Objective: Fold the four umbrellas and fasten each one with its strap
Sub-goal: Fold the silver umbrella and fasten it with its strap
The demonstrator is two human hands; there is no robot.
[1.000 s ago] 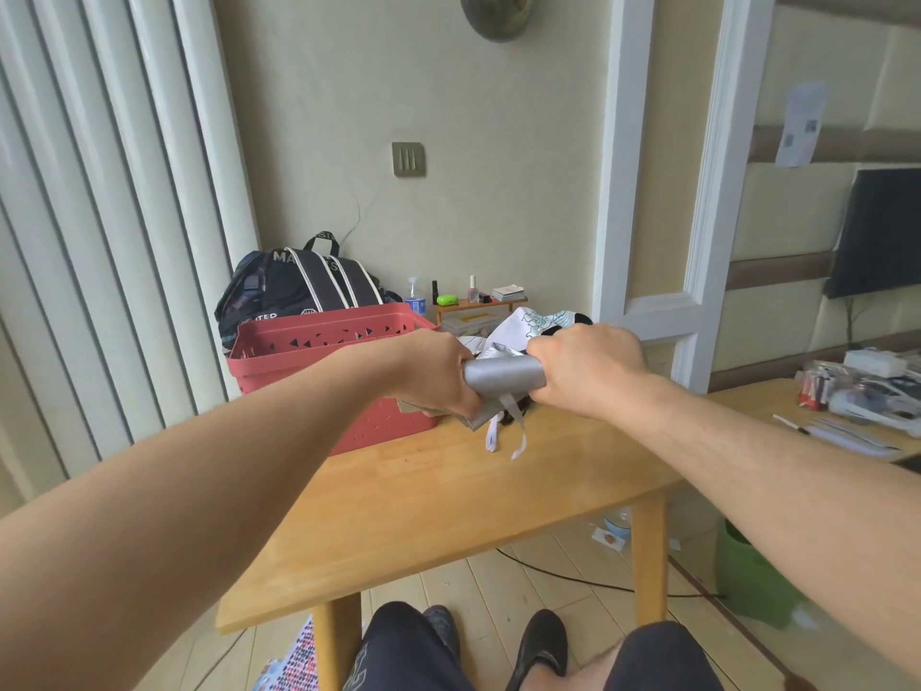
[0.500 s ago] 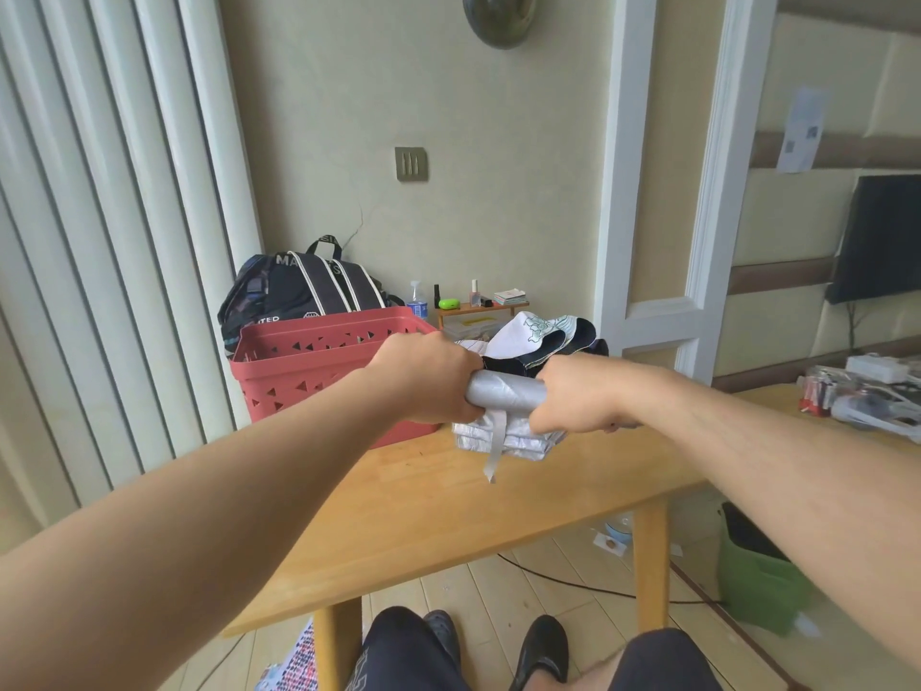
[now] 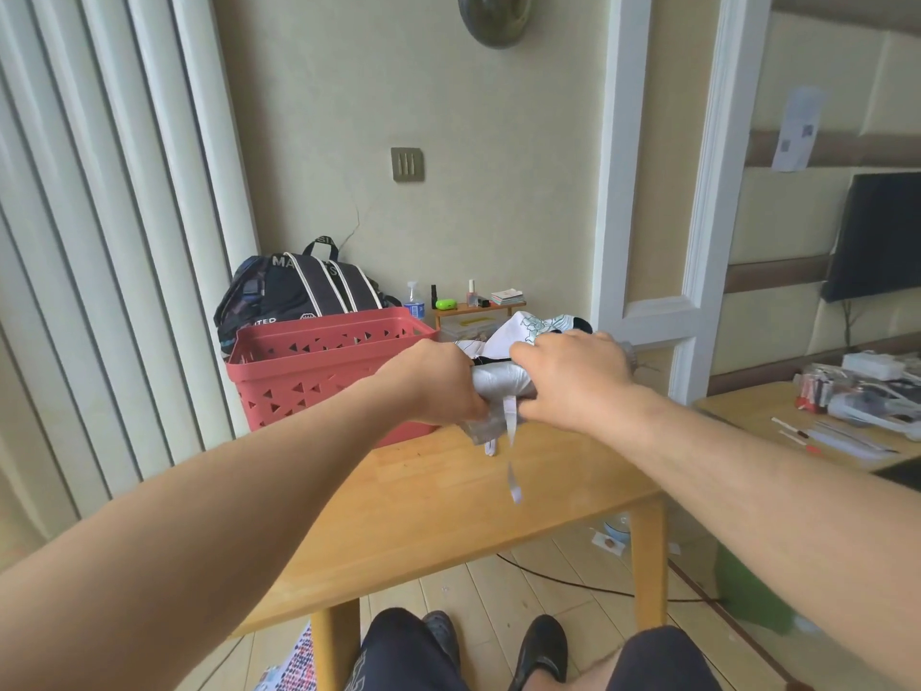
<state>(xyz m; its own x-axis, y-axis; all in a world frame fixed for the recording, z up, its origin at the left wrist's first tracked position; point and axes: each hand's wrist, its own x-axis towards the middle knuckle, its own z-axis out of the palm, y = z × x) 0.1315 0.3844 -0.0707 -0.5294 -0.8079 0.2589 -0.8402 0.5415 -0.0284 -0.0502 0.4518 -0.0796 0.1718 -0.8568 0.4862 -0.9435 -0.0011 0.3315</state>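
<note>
Both hands, left hand and right hand, have fingers curled round the rolled silver fabric umbrella above the light wooden table (its strap dangles loose).

Both hands gripping silver umbrella, strap dangling

I'm seeing a silver-grey umbrella with a white strap, a red triangle-perforated basket at nine o'clock, a white-striped black backpack, honey-yellow table.
</note>
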